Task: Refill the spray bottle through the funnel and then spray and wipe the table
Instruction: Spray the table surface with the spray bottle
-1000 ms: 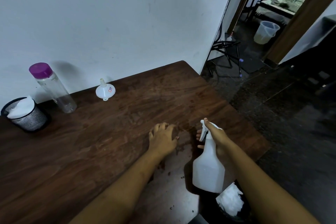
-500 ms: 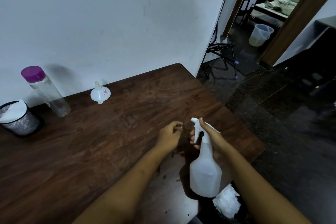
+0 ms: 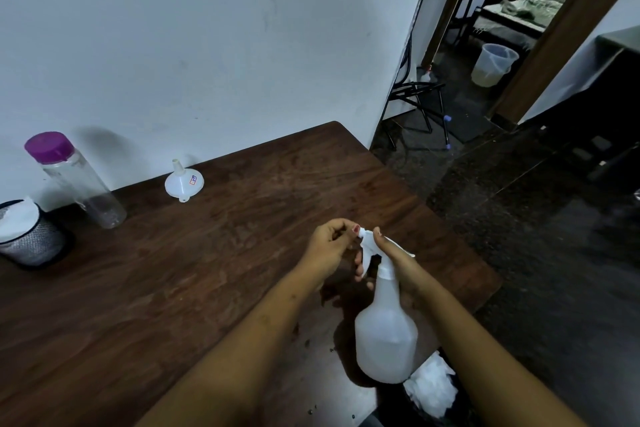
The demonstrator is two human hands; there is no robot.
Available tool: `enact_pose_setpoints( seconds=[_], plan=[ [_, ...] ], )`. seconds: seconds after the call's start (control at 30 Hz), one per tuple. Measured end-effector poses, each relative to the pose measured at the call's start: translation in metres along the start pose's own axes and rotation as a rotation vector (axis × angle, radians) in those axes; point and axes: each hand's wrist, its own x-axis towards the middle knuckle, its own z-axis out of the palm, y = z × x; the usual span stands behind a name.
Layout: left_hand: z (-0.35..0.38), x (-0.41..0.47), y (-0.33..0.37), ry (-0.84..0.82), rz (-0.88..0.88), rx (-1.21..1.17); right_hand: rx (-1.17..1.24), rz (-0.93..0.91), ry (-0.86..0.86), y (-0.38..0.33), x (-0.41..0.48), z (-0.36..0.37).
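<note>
You have a wooden door frame [image 3: 561, 35] at your far right. A translucent bucket [image 3: 493, 64] stands on the floor just left of it. A black folding stand [image 3: 420, 99] sits farther left of the frame, against the white wall [image 3: 207, 28].

Single view, from the camera worn on my head. It faces forward and steeply down across the wooden table [image 3: 173, 288], which fills the lower left and centre of the frame. The lens is wide-angle: the wall [image 3: 207, 28] spreads over the upper left and a doorway [image 3: 519, 28] leans at upper right. Nearest the lens, at lower centre and close range, my left hand [image 3: 327, 248] and right hand [image 3: 394, 253] meet on the spray bottle [image 3: 386, 340].
</note>
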Motion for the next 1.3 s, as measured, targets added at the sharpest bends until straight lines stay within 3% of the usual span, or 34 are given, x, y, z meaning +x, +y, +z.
enact_pose_setpoints(
  seconds=[0.3, 0.43, 0.5, 0.6, 0.67, 1.0, 1.07, 1.17, 1.3],
  plan=[
    [0.008, 0.017, 0.001, 0.14, -0.145, 0.297, 0.019, -0.057, 0.086, -0.007, 0.0, 0.007],
    [0.014, 0.016, -0.005, 0.155, -0.383, 0.32, -0.121, -0.087, 0.218, -0.016, 0.009, -0.005],
    [0.018, 0.009, -0.01, 0.051, -0.453, 0.325, -0.187, -0.127, 0.257, -0.016, 0.014, -0.014],
    [0.026, -0.007, -0.028, -0.314, -0.509, 0.326, -0.211, -0.086, 0.336, -0.016, 0.019, -0.019],
    [0.037, -0.019, -0.038, -0.47, -0.517, 0.225, -0.13, -0.042, 0.369, -0.017, 0.021, -0.017],
    [0.045, -0.029, -0.035, -0.497, -0.382, 0.226, -0.147, 0.008, 0.528, -0.003, 0.042, -0.014],
    [0.045, -0.028, -0.037, -0.483, -0.395, 0.259, -0.131, 0.038, 0.501, -0.004, 0.041, -0.016],
    [0.044, -0.028, -0.04, -0.458, -0.4, 0.252, -0.207, 0.052, 0.305, -0.006, 0.039, -0.018],
    [0.043, -0.027, -0.046, -0.442, -0.4, 0.265, -0.152, -0.003, 0.332, -0.004, 0.036, -0.016]
  ],
)
